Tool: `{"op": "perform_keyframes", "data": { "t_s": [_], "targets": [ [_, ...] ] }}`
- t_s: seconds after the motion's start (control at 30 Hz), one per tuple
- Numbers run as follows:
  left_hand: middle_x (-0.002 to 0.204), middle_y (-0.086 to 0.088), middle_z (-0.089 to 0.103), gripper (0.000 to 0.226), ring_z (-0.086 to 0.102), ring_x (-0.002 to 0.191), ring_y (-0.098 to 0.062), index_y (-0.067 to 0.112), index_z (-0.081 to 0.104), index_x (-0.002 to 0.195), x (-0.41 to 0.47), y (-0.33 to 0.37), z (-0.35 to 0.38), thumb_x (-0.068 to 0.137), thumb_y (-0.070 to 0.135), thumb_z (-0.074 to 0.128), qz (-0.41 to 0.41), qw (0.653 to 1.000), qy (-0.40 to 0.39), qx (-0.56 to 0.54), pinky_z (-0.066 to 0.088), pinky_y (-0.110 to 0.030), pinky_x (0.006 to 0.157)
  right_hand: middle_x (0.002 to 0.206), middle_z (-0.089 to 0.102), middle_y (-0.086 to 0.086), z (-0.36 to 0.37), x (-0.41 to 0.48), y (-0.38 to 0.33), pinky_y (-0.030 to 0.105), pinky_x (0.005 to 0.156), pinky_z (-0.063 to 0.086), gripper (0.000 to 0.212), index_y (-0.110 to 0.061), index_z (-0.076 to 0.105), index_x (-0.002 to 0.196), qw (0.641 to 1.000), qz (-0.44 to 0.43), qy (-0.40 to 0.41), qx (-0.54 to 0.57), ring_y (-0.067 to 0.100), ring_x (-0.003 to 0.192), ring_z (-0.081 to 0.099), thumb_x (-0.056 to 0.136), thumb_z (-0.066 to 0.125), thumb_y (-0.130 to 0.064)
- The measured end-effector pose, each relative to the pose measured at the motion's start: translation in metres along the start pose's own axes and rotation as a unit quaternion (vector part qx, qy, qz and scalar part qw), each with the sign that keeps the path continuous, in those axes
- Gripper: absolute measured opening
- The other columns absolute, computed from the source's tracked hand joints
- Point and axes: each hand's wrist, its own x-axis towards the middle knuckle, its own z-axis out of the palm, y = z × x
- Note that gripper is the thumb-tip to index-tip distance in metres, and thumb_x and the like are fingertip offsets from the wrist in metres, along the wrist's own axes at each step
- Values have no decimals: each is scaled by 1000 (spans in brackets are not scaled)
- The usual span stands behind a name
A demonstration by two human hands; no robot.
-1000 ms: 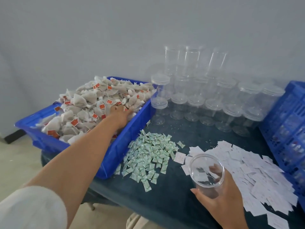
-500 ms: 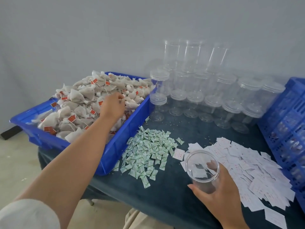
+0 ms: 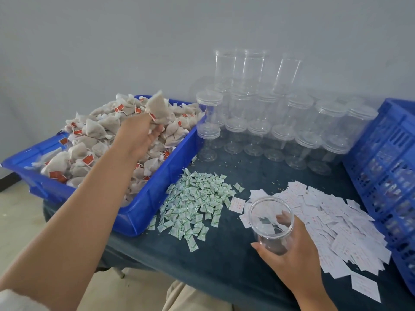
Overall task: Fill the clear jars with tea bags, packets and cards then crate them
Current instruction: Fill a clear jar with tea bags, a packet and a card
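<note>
My left hand (image 3: pixel 137 136) is raised over the blue bin (image 3: pixel 155 198) of pyramid tea bags and is shut on a tea bag (image 3: pixel 158 107), lifted above the heap. My right hand (image 3: pixel 289 250) grips an open clear jar (image 3: pixel 270 221) near the table's front, its mouth facing up; a scrap of paper shows inside. A pile of small green-and-white packets (image 3: pixel 195 203) lies between bin and jar. White cards (image 3: pixel 332 218) are spread to the right of the jar.
Several clear lidded jars (image 3: pixel 278 131) stand and lie stacked at the back against the wall. A blue slatted crate (image 3: pixel 386 176) stands at the right edge. The table (image 3: pixel 224 261) has a dark blue cover; its front edge runs just below my hands.
My left hand has closed on a tea bag in the heap and lifted it up above the bin. The right hand with the jar has stayed in place.
</note>
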Motion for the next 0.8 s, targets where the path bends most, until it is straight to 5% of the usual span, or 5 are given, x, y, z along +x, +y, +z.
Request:
{"op": "perform_keyframes", "data": {
  "t_s": [0.17,0.33,0.47,0.7,0.8],
  "targets": [
    [86,-7,53,19,56,63,-6,-4,61,112,-25,39,22,97,-9,50,0,986,-98,-138,58,-21,74,125,63,-28,0,2,1,29,88,53,93,-49,47,130,1000,1,2,13,7,110,66,54,88,-81],
    [103,-9,58,25,52,79,-14,1,65,117,-61,61,55,103,2,45,-53,972,-172,-151,56,-18,67,126,62,-32,-1,3,-3,13,86,46,88,-57,43,129,1000,7,1,24,-15,114,59,53,82,-79],
    [94,-9,67,30,55,71,-14,4,68,113,-96,43,82,104,7,40,-138,956,-229,-118,53,-16,59,126,58,-41,-2,3,-2,2,84,45,84,-72,40,124,1000,5,-15,23,-16,115,58,55,86,-79],
    [86,-9,69,28,58,68,-14,2,70,109,-140,6,120,92,6,48,-196,928,-299,-106,52,-15,59,128,58,-36,1,4,4,19,91,55,84,-51,46,129,998,-17,-57,-1,-6,120,58,62,85,-83],
    [87,-8,68,31,57,69,-14,4,69,109,-151,3,135,83,9,52,-209,916,-324,-111,51,-16,59,124,58,-36,2,5,7,15,90,53,85,-44,51,128,998,-4,-63,-6,-7,119,57,62,81,-88]
  ]
}}
